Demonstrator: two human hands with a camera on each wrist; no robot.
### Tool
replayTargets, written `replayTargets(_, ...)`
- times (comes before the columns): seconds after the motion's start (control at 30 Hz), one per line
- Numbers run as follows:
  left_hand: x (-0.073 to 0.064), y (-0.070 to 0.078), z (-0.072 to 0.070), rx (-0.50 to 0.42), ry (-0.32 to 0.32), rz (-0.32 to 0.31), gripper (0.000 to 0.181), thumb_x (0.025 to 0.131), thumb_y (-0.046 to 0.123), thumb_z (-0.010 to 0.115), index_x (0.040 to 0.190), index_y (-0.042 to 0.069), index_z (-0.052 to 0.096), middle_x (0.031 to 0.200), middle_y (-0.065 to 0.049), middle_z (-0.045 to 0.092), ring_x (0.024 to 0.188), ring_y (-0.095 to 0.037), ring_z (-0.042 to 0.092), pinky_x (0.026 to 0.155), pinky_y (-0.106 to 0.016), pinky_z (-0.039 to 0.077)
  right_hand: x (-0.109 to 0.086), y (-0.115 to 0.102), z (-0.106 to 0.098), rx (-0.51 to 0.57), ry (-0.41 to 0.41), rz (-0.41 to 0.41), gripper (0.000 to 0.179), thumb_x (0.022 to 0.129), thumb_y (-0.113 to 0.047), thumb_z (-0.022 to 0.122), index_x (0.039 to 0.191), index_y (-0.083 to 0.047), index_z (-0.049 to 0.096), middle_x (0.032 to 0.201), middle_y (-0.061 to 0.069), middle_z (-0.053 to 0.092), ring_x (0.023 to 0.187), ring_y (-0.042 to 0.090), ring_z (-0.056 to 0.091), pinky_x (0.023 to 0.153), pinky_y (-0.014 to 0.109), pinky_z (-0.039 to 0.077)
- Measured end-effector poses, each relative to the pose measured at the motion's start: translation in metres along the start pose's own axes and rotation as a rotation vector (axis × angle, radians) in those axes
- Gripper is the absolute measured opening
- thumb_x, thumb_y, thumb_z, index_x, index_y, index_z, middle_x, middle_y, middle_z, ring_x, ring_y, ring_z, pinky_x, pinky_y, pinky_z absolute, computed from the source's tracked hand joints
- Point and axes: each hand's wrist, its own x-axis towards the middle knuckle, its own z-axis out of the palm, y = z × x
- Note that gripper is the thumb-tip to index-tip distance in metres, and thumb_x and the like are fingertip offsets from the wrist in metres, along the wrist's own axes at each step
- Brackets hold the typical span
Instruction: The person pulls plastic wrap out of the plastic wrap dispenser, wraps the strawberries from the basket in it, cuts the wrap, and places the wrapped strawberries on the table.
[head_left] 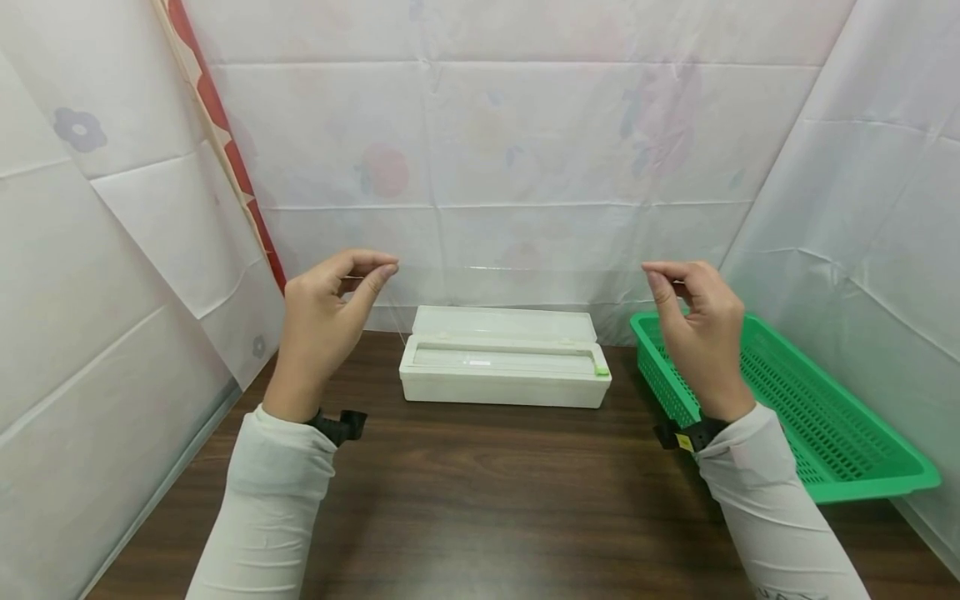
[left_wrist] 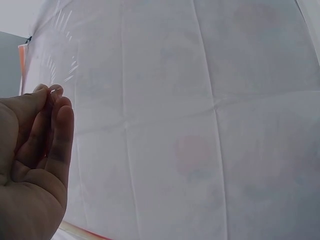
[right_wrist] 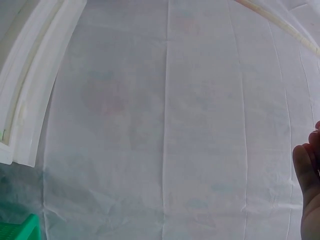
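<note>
A sheet of clear plastic wrap [head_left: 491,268] is stretched between my two hands, seen mostly by its glints. My left hand [head_left: 326,321] pinches one corner between thumb and forefinger. At the opposite end, my right hand [head_left: 697,329] pinches the wrap with thumb and fingertips. In the left wrist view, bright creases fan across the wrap [left_wrist: 62,27] above the fingertips. Below and between the hands sits a white plastic wrap dispenser [head_left: 502,387], its lid [head_left: 504,322] raised at the back and a small green slider at its right end.
A green perforated basket [head_left: 832,417] stands at the right, under my right forearm. The dark wooden table [head_left: 480,492] runs up to a pale patterned sheet [head_left: 525,142] hung behind, with more sheeting on both sides. A red and beige strip [head_left: 225,137] leans at the back left.
</note>
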Motion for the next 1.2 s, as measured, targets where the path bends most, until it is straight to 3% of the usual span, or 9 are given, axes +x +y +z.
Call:
replayTargets(0.3,0.001,0.003,-0.002,-0.009,0.002,0.007,0.013,0.095,0.014,0.071,0.104,0.007,0.078,0.098,-0.001,0.075,0.087,-0.012,0.067,0.079,-0.016,0.048,0.001,-0.002,-0.002,-0.009,0.006,-0.013,0.015,0.095,0.004,0.065,0.108,0.003,0.074,0.094,0.017,0.066,0.087,0.016,0.060,0.082,0.018,0.048)
replayTargets(0.6,0.002,0.006,-0.001,0.010,0.022,0.027,0.012,0.095,0.012,0.071,0.103,0.005,0.077,0.097,-0.002,0.075,0.086,-0.014,0.067,0.080,-0.016,0.049,0.001,-0.002,-0.005,-0.016,0.017,-0.007,0.016,0.094,0.005,0.066,0.108,0.003,0.074,0.096,0.017,0.067,0.090,0.006,0.058,0.083,0.018,0.048)
replayTargets(1.2,0.004,0.012,-0.006,0.000,0.059,0.054,0.010,0.093,0.010,0.073,0.101,0.006,0.078,0.095,-0.002,0.075,0.084,-0.014,0.068,0.081,-0.016,0.050,0.004,-0.008,-0.008,-0.002,0.040,-0.014,0.016,0.090,0.009,0.067,0.105,0.005,0.074,0.093,0.019,0.067,0.090,0.003,0.057,0.082,0.017,0.047)
